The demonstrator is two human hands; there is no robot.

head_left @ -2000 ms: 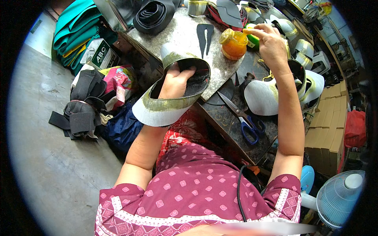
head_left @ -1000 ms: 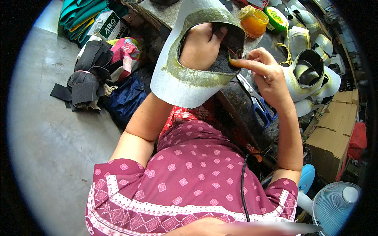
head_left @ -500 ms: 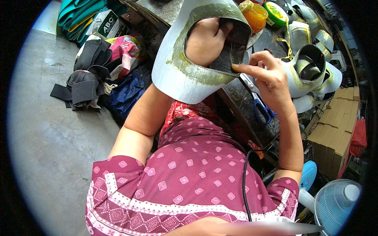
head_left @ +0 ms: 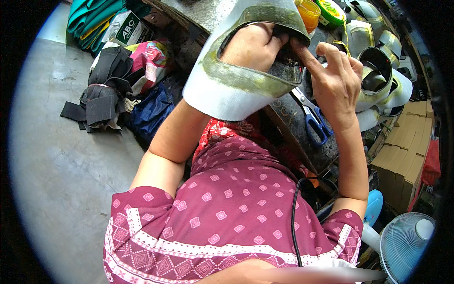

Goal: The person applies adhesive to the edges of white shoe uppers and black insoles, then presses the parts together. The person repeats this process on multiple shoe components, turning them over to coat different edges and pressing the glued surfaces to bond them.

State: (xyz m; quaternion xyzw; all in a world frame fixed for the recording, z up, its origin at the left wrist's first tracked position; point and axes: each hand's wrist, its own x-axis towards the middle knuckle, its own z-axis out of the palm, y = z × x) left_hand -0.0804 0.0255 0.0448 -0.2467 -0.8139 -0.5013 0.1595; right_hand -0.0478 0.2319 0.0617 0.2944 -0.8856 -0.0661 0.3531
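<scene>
A white curved piece (head_left: 222, 102) with a wide opening is held up before me. Yellow-green smears, perhaps glue, ring the opening, and its inner wall is dark. My left hand (head_left: 250, 47) reaches through from behind; its fingers are bent onto the inner rim at the right, and the fingertips are partly hidden. My right hand (head_left: 336, 80) is at the right of the piece. Its index finger stretches to the rim beside the left fingers, while the others are half bent and hold nothing. Below lie scissors (head_left: 314, 125) with blue handles on the dark work surface.
An orange-yellow jar (head_left: 308, 15) and a green-lidded tub (head_left: 330, 13) stand behind. More white curved pieces (head_left: 397, 92) are piled at right, above cardboard boxes (head_left: 404, 151). A fan (head_left: 406, 246) stands lower right. Dark fabric strips (head_left: 101, 99) lie at left.
My right index fingertip has moved from the lower right rim of the opening up along it toward the left fingers. The white piece has shifted and tilted slightly; the scissors show more fully.
</scene>
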